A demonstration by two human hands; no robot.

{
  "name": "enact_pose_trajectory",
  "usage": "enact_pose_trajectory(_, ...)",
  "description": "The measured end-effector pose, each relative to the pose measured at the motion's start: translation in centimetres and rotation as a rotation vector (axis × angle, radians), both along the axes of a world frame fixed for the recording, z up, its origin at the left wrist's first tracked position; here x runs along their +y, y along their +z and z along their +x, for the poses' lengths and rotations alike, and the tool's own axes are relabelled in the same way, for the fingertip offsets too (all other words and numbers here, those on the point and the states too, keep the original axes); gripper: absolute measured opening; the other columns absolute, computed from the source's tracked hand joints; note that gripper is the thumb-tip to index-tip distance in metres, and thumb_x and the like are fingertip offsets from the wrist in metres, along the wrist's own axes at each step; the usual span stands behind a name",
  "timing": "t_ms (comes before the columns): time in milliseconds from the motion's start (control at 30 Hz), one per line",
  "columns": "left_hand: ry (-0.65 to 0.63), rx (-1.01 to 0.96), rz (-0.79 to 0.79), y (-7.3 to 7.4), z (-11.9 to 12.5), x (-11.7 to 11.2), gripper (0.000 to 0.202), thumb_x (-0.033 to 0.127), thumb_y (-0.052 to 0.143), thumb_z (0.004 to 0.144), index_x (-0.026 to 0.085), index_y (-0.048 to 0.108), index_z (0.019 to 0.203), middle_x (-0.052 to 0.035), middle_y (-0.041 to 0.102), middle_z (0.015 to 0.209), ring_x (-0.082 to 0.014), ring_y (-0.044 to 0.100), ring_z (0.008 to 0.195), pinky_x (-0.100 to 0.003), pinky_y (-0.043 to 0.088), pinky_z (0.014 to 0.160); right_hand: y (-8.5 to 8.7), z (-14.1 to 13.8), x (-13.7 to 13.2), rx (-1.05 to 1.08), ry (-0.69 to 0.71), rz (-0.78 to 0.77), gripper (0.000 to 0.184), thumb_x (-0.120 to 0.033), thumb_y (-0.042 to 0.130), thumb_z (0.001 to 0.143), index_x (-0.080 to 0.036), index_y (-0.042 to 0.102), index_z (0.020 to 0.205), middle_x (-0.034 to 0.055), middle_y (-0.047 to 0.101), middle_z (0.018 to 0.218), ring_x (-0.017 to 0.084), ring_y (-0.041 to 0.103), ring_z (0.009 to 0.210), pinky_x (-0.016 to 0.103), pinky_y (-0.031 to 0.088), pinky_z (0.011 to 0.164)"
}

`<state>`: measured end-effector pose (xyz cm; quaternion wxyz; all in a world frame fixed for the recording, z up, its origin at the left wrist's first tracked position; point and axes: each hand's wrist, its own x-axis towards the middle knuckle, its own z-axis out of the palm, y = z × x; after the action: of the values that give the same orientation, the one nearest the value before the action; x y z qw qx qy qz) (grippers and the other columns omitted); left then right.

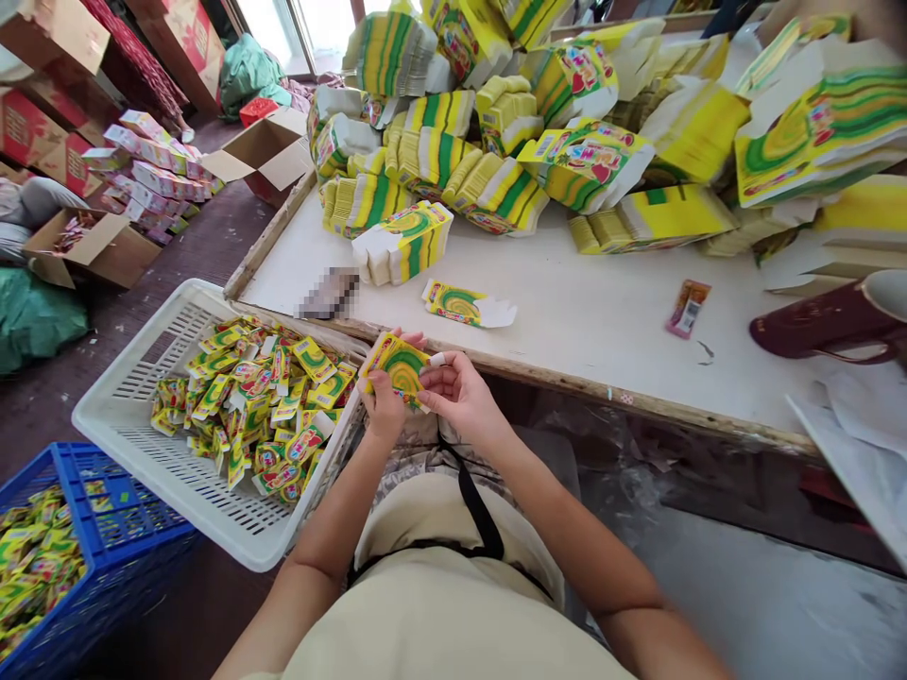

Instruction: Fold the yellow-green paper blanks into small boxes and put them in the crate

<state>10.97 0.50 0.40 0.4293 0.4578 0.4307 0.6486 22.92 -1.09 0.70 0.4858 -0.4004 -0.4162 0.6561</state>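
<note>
Both my hands hold one small yellow-and-green printed carton [402,367] just in front of the table's near edge. My left hand [383,404] grips its left side with fingers curled round it. My right hand [457,392] pinches its right end, where a white flap sticks out. A flat unfolded carton blank [464,306] lies on the white table [567,321] just beyond my hands. A short stack of blanks [403,243] stands further back.
A white plastic basket [142,378] at my left holds several folded cartons. A blue crate [92,529] with more sits lower left. Big heaps of carton blanks [567,123] cover the table's far side. A dark red jug [829,326] stands at right, a small sachet [686,308] nearby.
</note>
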Motion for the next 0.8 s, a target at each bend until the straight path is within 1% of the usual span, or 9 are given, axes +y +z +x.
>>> enact_pose_trajectory(100, 0.007, -0.034, -0.032, 0.0, 0.0, 0.3, 0.070, 0.080, 0.038, 0.085, 0.027, 0.060, 0.124, -0.0086, 0.072, 0.109, -0.0267, 0.070, 0.103, -0.039, 0.059, 0.083, 0.2, 0.0, -0.2, -0.009, 0.004, 0.017, 0.060, -0.041, 0.087, 0.066, -0.027, 0.047, 0.108, -0.0006, 0.066, 0.093, 0.014, 0.065, 0.075, 0.031, 0.056, 0.072)
enact_pose_trajectory(200, -0.002, -0.109, -0.071, 0.4, 0.1, 0.6, 0.068, 0.079, 0.042, 0.085, 0.028, 0.059, 0.125, -0.0063, 0.072, 0.104, -0.0251, 0.071, 0.098, -0.038, 0.059, 0.082, 0.2, 0.1, -0.3, -0.034, 0.003, 0.071, 0.060, -0.043, 0.084, 0.070, -0.029, 0.046, 0.113, 0.0006, 0.066, 0.095, 0.016, 0.064, 0.078, 0.033, 0.055, 0.075)
enact_pose_trajectory(267, 0.014, -0.132, -0.093, 0.9, 0.2, 0.6, 0.071, 0.081, 0.041, 0.083, 0.028, 0.058, 0.127, -0.0065, 0.071, 0.104, -0.0254, 0.070, 0.100, -0.037, 0.059, 0.082, 0.1, 0.2, -0.3, -0.058, 0.009, 0.135, 0.057, -0.044, 0.082, 0.073, -0.028, 0.046, 0.115, 0.0027, 0.067, 0.099, 0.018, 0.065, 0.084, 0.034, 0.054, 0.079)
enact_pose_trajectory(333, 0.057, -0.103, -0.115, 1.1, 0.3, 0.7, 0.079, 0.085, 0.035, 0.082, 0.026, 0.057, 0.130, -0.0079, 0.071, 0.106, -0.0263, 0.069, 0.102, -0.037, 0.059, 0.082, 0.0, 0.3, -0.2, -0.051, 0.033, 0.178, 0.056, -0.046, 0.079, 0.075, -0.028, 0.046, 0.116, 0.0043, 0.067, 0.103, 0.018, 0.064, 0.088, 0.035, 0.052, 0.080)
enact_pose_trajectory(433, 0.064, -0.034, -0.151, 1.0, 0.5, 0.6, 0.085, 0.088, 0.028, 0.081, 0.026, 0.056, 0.131, -0.0089, 0.070, 0.109, -0.0274, 0.068, 0.107, -0.037, 0.059, 0.082, -0.1, 0.3, -0.1, -0.034, 0.067, 0.173, 0.054, -0.046, 0.077, 0.077, -0.029, 0.044, 0.116, 0.0019, 0.064, 0.097, 0.018, 0.062, 0.082, 0.032, 0.050, 0.072)
enact_pose_trajectory(500, 0.030, -0.020, -0.167, 0.8, 0.6, 0.5, 0.085, 0.088, 0.028, 0.080, 0.026, 0.058, 0.130, -0.0085, 0.070, 0.108, -0.0278, 0.067, 0.109, -0.037, 0.059, 0.082, -0.1, 0.3, -0.1, -0.097, 0.048, 0.197, 0.052, -0.041, 0.076, 0.078, -0.029, 0.043, 0.116, -0.0002, 0.062, 0.091, 0.017, 0.061, 0.080, 0.032, 0.049, 0.071)
enact_pose_trajectory(567, 0.010, -0.022, -0.179, 0.6, 0.6, 0.4, 0.085, 0.088, 0.026, 0.081, 0.025, 0.060, 0.127, -0.0086, 0.071, 0.105, -0.0278, 0.067, 0.108, -0.037, 0.059, 0.081, -0.2, 0.2, -0.3, -0.198, 0.029, 0.255, 0.054, -0.035, 0.074, 0.080, -0.029, 0.041, 0.123, 0.0001, 0.062, 0.093, 0.017, 0.060, 0.082, 0.032, 0.048, 0.071)
enact_pose_trajectory(667, -0.003, -0.056, -0.189, 0.6, 0.5, 0.3, 0.080, 0.085, 0.031, 0.083, 0.024, 0.062, 0.122, -0.0080, 0.072, 0.099, -0.0264, 0.069, 0.101, -0.035, 0.059, 0.076, -0.3, 0.1, -0.7, -0.291, 0.048, 0.316, 0.061, -0.028, 0.070, 0.082, -0.028, 0.037, 0.133, 0.0019, 0.062, 0.098, 0.018, 0.058, 0.083, 0.031, 0.046, 0.068)
enact_pose_trajectory(800, -0.013, -0.187, -0.150, 0.6, 0.2, 0.4, 0.065, 0.078, 0.044, 0.084, 0.023, 0.064, 0.114, -0.0063, 0.072, 0.092, -0.0240, 0.070, 0.093, -0.033, 0.059, 0.074, -0.1, -0.1, -1.2, -0.330, 0.070, 0.349, 0.062, -0.025, 0.069, 0.082, -0.027, 0.037, 0.136, 0.0025, 0.062, 0.097, 0.018, 0.057, 0.080, 0.031, 0.045, 0.066)
